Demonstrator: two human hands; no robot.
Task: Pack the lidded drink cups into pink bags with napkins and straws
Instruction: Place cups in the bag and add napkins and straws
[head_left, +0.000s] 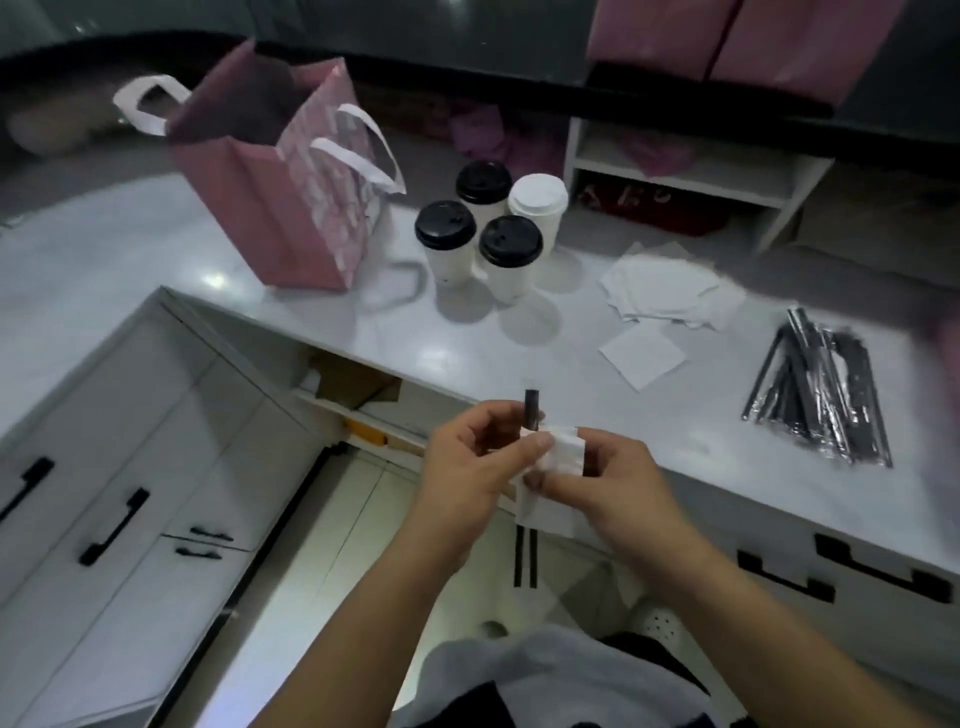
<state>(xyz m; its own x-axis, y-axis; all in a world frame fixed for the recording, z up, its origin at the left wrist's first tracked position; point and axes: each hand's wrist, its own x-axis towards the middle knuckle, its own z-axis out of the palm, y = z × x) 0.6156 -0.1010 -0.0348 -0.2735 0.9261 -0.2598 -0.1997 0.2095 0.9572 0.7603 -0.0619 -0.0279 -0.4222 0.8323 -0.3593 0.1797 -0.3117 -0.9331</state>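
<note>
Head view: left hand (467, 460) and right hand (610, 486) both pinch a napkin (565, 451) wrapped round 2 straws (524, 558).

1. Pink bag (270, 218): upright, open, far left.
2. Four lidded cups (509, 244): clustered right of the bag; three black lids, one white.
3. Napkins (670, 291): loose pile right of the cups.
4. Wrapped straws (826, 384): heap, far right.
5. Folded napkin (563, 452) around two black straws (531, 405): held, near centre.

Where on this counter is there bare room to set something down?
Bare counter left of the pink bag, and a front strip between the cups and the loose napkin. Crowded: cups huddle beside the bag; napkin pile and straws fill the right.
</note>
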